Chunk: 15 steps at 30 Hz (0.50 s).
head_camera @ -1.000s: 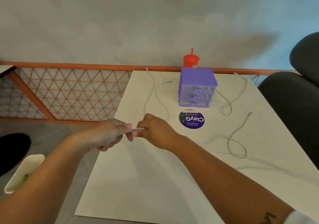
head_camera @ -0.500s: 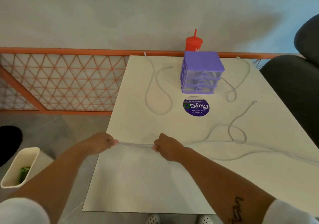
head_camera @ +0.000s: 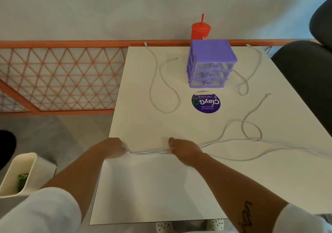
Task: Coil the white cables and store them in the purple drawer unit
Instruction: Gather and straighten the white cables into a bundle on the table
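both hands pinching a white cable (head_camera: pixel 149 152) stretched taut between them at center frame, left hand (head_camera: pixel 112 147), right hand (head_camera: pixel 183 149), purple drawer unit (head_camera: pixel 211 63) upper right

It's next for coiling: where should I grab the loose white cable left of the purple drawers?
Probably pinch its free end beside the drawer unit, from above: the cable lies flat in an open U, so an end lets the rest trail.

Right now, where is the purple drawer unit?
Head view, far table edge, right of centre: purple drawer unit between red cup and round sticker.
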Tool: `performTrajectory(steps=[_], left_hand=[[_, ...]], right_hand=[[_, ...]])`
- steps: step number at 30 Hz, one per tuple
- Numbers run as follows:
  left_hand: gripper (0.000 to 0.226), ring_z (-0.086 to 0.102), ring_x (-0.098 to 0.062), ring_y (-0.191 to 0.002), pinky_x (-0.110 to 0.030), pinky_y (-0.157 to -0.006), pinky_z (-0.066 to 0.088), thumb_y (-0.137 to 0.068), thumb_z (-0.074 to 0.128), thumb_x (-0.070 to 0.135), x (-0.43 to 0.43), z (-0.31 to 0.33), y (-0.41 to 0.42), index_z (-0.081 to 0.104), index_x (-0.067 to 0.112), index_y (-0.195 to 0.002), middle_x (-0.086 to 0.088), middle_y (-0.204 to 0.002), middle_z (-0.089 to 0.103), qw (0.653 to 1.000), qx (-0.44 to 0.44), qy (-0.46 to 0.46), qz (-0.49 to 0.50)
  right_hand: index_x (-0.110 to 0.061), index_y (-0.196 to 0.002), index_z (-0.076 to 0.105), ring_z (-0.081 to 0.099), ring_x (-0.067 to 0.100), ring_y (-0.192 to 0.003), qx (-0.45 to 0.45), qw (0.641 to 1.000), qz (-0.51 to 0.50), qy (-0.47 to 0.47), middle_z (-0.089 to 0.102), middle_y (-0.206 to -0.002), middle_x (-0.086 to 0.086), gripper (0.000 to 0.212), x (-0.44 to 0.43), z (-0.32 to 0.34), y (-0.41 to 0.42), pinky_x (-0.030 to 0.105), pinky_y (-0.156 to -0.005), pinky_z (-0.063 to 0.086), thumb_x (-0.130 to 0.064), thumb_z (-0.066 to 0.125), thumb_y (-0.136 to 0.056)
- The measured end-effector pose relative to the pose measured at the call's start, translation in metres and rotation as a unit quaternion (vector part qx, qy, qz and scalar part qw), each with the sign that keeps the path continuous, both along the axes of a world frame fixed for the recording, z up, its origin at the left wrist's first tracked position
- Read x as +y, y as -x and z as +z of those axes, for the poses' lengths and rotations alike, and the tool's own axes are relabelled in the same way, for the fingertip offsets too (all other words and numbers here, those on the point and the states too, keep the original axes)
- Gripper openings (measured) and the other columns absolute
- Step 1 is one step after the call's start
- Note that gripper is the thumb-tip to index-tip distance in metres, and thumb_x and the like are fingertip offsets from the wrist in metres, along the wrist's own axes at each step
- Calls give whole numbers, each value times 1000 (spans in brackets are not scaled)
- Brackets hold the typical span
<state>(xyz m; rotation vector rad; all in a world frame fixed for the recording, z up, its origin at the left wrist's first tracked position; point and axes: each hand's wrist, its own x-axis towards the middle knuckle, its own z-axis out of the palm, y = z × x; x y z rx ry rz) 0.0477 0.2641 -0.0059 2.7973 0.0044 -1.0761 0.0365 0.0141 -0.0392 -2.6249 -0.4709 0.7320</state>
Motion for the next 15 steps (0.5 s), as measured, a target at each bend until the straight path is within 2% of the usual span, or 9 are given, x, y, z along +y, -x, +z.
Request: performTrajectory(steps=[2,3,5,6,8,10,13,15], left_hand=[[32,58,-19,-106,-14,-59,32,-96,44,32,0,2,0,66,8,-101,0,-109,63,1000,11,3,8],[31,61,-16,-91,-15,-53,31,-95,46,32,1,1,0,66,10,-89,-1,-92,64,1000,19,7,18],[34,50,-8,-58,-18,-47,30,-93,48,31,4,-2,0,55,19,-61,3,-62,52,999,19,18,44],[37,44,-6,-52,-19,-46,30,-92,50,31,5,-4,0,50,21,-56,6,-56,47,998,15,20,59],[40,42,-5,-48,-19,-45,29,-91,53,32,6,-8,0,49,21,-53,9,-50,45,996,6,21,82],[40,41,-4,-47,-18,-44,28,-91,54,32,5,-10,1,50,20,-52,10,-48,44,996,-6,17,86],[40,41,-3,-48,-16,-44,27,-92,53,31,3,-9,1,49,22,-54,9,-51,45,996,-4,19,91],[39,42,-4,-50,-17,-45,28,-92,53,31,1,-8,2,49,22,-55,9,-53,46,994,-7,18,104]], right_hand=[[-21,-90,37,43,21,-79,10,1000,-15,3,48,-86,2,12,-6,0,-2,29,-69,32,-32,39,-95],[-21,-87,38,44,22,-78,13,1000,-25,5,49,-84,2,16,-10,-1,-4,29,-68,32,-34,41,-95],[-21,-78,41,46,22,-78,16,999,-47,-9,52,-82,2,23,-20,-1,-8,29,-67,33,-36,44,-94],[-21,-74,42,47,21,-79,18,998,-54,-13,53,-82,2,24,-26,-1,-10,28,-67,33,-35,45,-94],[-22,-71,45,51,22,-87,25,998,-51,10,57,-88,5,25,-41,2,-14,27,-71,34,-32,46,-94],[-22,-79,54,55,24,-98,21,995,-64,70,61,-100,5,22,-60,3,-18,28,-75,38,-40,48,-91],[-18,-100,59,57,20,-97,9,976,-143,163,60,-97,-1,57,-81,1,-19,28,-70,42,-68,52,-73],[-17,-103,58,58,19,-96,22,969,-180,167,61,-99,-2,67,-82,0,-20,27,-69,42,-73,55,-67]])
